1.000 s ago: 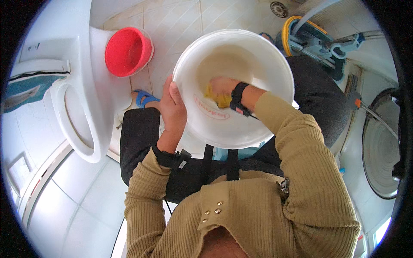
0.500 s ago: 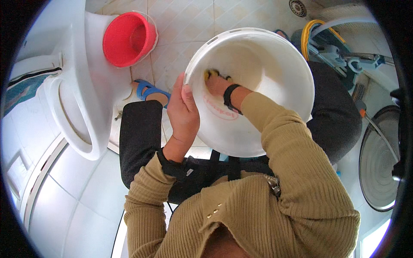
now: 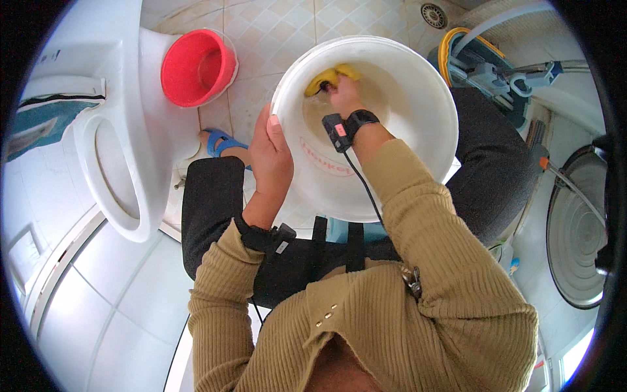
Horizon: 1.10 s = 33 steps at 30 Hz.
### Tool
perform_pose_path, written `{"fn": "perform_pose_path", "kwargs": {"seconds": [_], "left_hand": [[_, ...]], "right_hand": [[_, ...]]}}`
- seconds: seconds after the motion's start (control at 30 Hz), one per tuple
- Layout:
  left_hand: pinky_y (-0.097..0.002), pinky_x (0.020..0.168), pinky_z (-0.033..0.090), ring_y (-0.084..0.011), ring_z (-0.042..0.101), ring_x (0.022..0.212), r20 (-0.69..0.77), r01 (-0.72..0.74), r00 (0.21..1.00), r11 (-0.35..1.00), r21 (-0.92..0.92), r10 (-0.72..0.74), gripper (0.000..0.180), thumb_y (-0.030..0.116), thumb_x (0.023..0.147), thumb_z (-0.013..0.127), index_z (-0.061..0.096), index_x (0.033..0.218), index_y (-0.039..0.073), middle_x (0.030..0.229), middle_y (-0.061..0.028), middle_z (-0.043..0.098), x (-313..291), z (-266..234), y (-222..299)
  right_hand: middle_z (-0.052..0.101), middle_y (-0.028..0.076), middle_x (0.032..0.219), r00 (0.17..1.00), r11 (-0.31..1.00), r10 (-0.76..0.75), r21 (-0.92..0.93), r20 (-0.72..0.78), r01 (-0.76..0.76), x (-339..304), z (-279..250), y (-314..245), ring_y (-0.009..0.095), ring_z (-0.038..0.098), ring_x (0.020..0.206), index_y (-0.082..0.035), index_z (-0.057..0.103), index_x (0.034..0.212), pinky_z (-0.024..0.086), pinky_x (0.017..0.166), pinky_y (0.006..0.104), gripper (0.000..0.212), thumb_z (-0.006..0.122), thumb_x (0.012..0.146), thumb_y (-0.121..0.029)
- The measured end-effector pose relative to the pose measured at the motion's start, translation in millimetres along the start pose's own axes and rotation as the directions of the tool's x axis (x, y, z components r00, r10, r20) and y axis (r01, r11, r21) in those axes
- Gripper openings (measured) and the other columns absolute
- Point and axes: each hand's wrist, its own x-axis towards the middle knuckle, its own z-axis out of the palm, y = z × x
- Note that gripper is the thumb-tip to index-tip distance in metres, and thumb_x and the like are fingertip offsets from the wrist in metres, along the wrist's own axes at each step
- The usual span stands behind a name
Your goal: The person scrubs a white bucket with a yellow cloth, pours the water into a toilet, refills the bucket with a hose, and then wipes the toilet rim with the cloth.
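A big white plastic bucket (image 3: 418, 130) tilts between my knees, its mouth facing me, with some cloudy water at its bottom. My left hand (image 3: 271, 153) grips the bucket's left rim, thumb over the edge and fingers along the outside. Deep inside, my right hand (image 3: 346, 97) presses a yellow cloth (image 3: 333, 77) against the far inner wall. A dark patch shows on the cloth near my fingers. My right wrist wears a black strap with a small black device (image 3: 337, 133) and a cable.
A red bucket (image 3: 189, 68) stands at the far left beside a white ceramic toilet (image 3: 108, 170). At the far right is a blue-grey mop bucket with a yellow rim (image 3: 446, 55). A round lid-like disc (image 3: 578, 228) leans at the right, and a floor drain (image 3: 434, 16) lies at the back.
My right hand has moved with the yellow cloth from the left inner wall to the far side, and its wrist has turned. The white bucket has shifted slightly left and away.
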Motion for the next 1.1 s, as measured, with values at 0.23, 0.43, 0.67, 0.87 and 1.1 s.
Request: {"fn": "perform_pose_path", "kwargs": {"seconds": [0.23,0.43,0.67,0.87,1.1], "left_hand": [[-0.0326,0.083,0.042,-0.0267,0.056,0.094,-0.032,0.027,0.999,1.0,0.001,-0.027,0.038,0.026,0.097,0.035,0.047,0.119,-0.002,0.103,-0.0192,0.058,0,3,4],[-0.0318,0.082,0.042,-0.0258,0.056,0.094,-0.018,0.047,0.999,0.999,-0.009,-0.047,0.038,0.027,0.097,0.036,0.048,0.118,-0.002,0.103,-0.0187,0.058,0,2,6],[-0.0315,0.079,0.044,-0.0264,0.058,0.09,-0.05,-0.01,0.999,1.0,0.021,0.011,0.035,0.026,0.096,0.036,0.049,0.117,0.0,0.101,-0.0178,0.058,0,3,2],[-0.0357,0.079,0.044,-0.0339,0.057,0.092,-0.05,0.013,0.999,0.999,0.033,-0.012,0.036,0.029,0.096,0.034,0.049,0.117,0.004,0.101,-0.0195,0.058,2,3,4],[-0.0415,0.075,0.044,-0.0389,0.055,0.088,-0.098,0.021,0.995,0.997,0.08,-0.013,0.034,0.03,0.095,0.033,0.051,0.113,0.007,0.095,-0.0197,0.058,4,0,11]], "right_hand": [[0.065,0.01,0.085,0.845,0.953,-0.302,0.106,0.441,0.285,-5,38,-27,0.027,0.061,0.081,-0.006,0.063,0.093,0.049,0.07,0.0369,0.02,0.058,0.075,-0.014],[0.066,0.012,0.092,0.371,0.969,-0.194,0.118,0.908,0.217,-42,37,-33,0.031,0.062,0.087,-0.01,0.069,0.085,0.048,0.073,0.0417,0.021,0.057,0.074,-0.022],[0.064,0.013,0.092,0.958,0.851,-0.047,0.514,0.282,-0.109,9,27,-10,0.03,0.06,0.084,-0.007,0.061,0.099,0.048,0.076,0.037,0.026,0.062,0.073,-0.01],[0.058,0.004,0.103,0.771,0.276,0.579,0.825,0.266,-0.492,9,-25,-11,0.022,0.056,0.094,-0.01,0.056,0.107,0.047,0.071,0.0374,0.029,0.061,0.078,-0.006],[0.057,0.005,0.106,0.598,0.204,0.059,0.577,0.799,-0.791,-26,-110,-41,0.02,0.057,0.096,-0.008,0.05,0.113,0.049,0.074,0.0345,0.03,0.054,0.083,-0.006]]}}
